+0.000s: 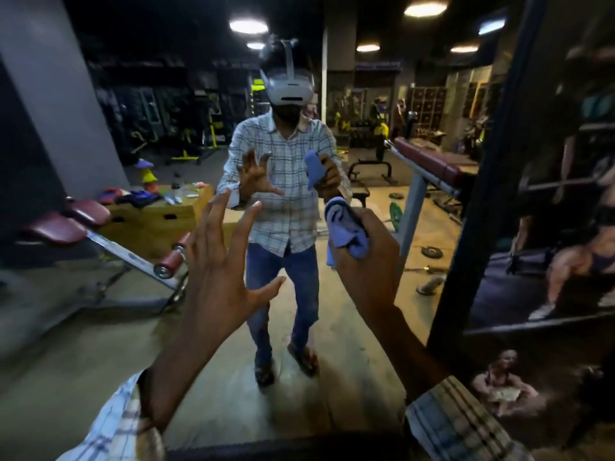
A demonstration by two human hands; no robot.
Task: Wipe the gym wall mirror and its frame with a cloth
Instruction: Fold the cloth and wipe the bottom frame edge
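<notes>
Cloth [349, 232] blue; sleeve [456, 424] checked white; mirror frame [466, 211] black; bench pad [432, 158] maroon.

A worn grey-brown concrete floor [352, 387] carries a pale wooden plyometric box [156, 224]. A maroon-padded steel bench [58, 229] stands just beside the box, and a second maroon-padded bench [432, 159] stands well apart. A black round weight plate [431, 251] lies flat on the floor, near a green weight plate [395, 215]. Small blue, orange and yellow items [139, 194], too blurred to name, crowd the box top.
</notes>
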